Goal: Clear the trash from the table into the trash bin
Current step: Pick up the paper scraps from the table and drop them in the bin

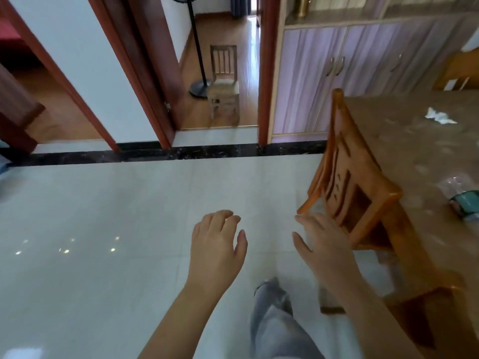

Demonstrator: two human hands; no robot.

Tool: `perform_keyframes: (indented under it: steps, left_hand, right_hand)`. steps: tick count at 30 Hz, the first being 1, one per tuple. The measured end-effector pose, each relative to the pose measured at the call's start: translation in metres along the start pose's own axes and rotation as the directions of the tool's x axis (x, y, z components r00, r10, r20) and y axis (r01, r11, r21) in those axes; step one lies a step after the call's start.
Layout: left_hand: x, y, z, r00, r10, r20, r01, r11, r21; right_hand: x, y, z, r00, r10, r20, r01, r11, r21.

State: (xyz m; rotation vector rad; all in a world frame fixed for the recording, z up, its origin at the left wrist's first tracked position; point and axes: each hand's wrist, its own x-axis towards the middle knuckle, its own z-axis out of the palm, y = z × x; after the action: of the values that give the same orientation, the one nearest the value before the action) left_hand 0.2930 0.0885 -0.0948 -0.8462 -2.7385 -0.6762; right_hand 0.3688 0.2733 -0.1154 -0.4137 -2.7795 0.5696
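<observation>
Both hands empty and loosely open. Left hand (217, 244) out over the pale floor tiles (103, 216), fingers relaxed and slightly curled, gripping nothing. Right hand (321, 244) spread, fingertips just beside the near corner of the wooden chair (357, 198) — touching or a hair off, impossible to say through the blur.

Trash over on the table (404, 151), at the right of the view, behind the chair back: a crumpled white tissue (440, 117) toward the far side, and a crinkled clear plastic wrapper with a teal-and-white label (464, 203) near the right edge of the frame, partly cut off. Well apart from each other, both out of reach of either hand for now.

Step in hand, most likely: getting round the chair to the table. Best done by turning right, stepping close to the table edge, then picking up the nearer wrapper with the right hand and the tissue with the left — one trip rather than two. Pinch the tissue whole to avoid shedding scraps; gather the wrapper firmly, since crinkled film tends to spring open.

No trash bin in view — position to be found before carrying anything. Lilac cabinet (337, 73) doors closed, contents hidden.
</observation>
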Motion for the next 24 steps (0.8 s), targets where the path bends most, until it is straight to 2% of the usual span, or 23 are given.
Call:
perform_keyframes:
  steps: [5,9,16,24]
  left_hand:
    - [0.127,0.025,0.034,0.993,0.109,0.044,-0.107,0.994,-0.035]
    - [0.206,0.024,0.064,0.992,0.105,0.073,-0.101,0.994,-0.051]
    - [0.331,-0.020,0.115,0.989,0.117,0.089,-0.109,0.990,-0.089]
    - [0.532,-0.074,0.159,0.974,0.206,0.099,-0.191,0.971,-0.142]
  right_hand:
    - [0.107,0.043,-0.021,0.994,0.074,-0.078,-0.075,0.997,-0.016]
    - [0.183,0.075,-0.025,0.997,0.051,-0.065,-0.054,0.997,-0.046]
    - [0.306,0.102,-0.003,0.994,0.103,-0.038,-0.104,0.994,-0.034]
    - [0.501,0.110,0.034,0.981,0.154,-0.118,-0.165,0.983,-0.086]
